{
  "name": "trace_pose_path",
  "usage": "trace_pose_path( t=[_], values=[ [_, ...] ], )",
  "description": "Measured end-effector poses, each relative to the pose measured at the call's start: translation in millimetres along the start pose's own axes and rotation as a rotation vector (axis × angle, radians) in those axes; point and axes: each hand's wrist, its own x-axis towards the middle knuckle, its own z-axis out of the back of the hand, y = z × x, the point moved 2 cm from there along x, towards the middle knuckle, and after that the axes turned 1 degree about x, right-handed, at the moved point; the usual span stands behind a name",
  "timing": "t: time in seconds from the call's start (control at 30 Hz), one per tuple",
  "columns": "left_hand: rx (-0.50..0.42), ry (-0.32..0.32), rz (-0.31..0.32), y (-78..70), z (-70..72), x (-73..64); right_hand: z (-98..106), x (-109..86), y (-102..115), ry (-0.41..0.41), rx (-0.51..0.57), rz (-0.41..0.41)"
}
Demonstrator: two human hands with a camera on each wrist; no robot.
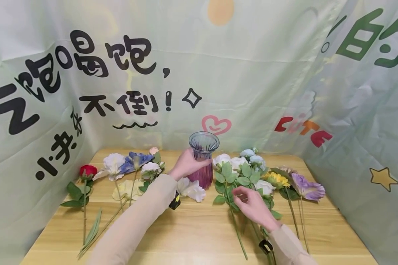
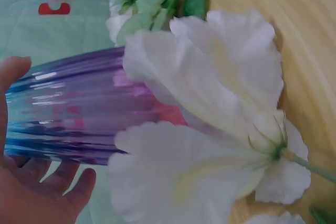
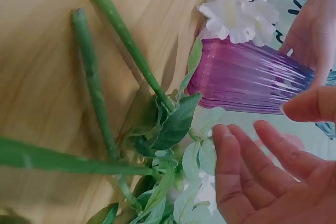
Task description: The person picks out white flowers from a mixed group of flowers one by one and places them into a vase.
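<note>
A ribbed glass vase [image 1: 202, 173], blue at its flared rim and purple-pink below, stands upright at the back middle of the table. My left hand [image 1: 189, 164] grips it under the rim, thumb on one side and fingers round the other. A white lily-like flower [image 2: 210, 103] lies at the vase's foot, partly covering it in the left wrist view. Over the green leaves and stems of the white roses [image 1: 238, 162] hovers my right hand [image 1: 252, 206], its fingers loosely bent with nothing between them. In the right wrist view, those fingers [image 3: 252, 171] are near the leaves and apart from the vase.
To the left lie a red rose [image 1: 87, 170], a blue flower [image 1: 136, 161] and a pale yellow one [image 1: 127, 189]. Light blue flowers [image 1: 257, 160], a yellow flower [image 1: 278, 179] and a purple one [image 1: 307, 187] lie right. A printed curtain [image 1: 252, 92] encloses the table [image 1: 185, 235].
</note>
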Motion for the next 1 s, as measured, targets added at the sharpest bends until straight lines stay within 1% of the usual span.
trace_pose_path(
  t=[0.13, 0.27, 0.4, 0.53, 0.63, 0.7, 0.83, 1.0],
  values=[
    [0.021, 0.010, -0.042, 2.7, 3.8, -8.5, -5, 6.6, 1, 0.023, -0.051, -0.004],
    [0.053, -0.003, -0.075, 5.2, 6.5, -17.5, -8, 16.0, -1, 0.044, -0.120, 0.011],
    [0.073, -0.010, -0.082, 8.1, 5.9, -23.4, -8, 25.6, -1, 0.076, -0.183, 0.017],
    [0.092, -0.026, -0.062, 9.6, 5.3, -25.2, -7, 30.2, -1, 0.154, -0.199, -0.003],
    [0.102, -0.036, -0.060, 9.3, 4.4, -24.7, -7, 30.8, -2, 0.213, -0.205, -0.022],
    [0.117, -0.033, -0.062, 9.0, 4.9, -24.5, -9, 31.6, -2, 0.226, -0.217, -0.031],
    [0.127, -0.027, -0.065, 8.8, 5.2, -24.1, -15, 33.4, -3, 0.225, -0.271, -0.049],
    [0.114, -0.025, -0.064, 9.6, 5.7, -24.1, -22, 35.9, -1, 0.254, -0.299, -0.052]
  ],
)
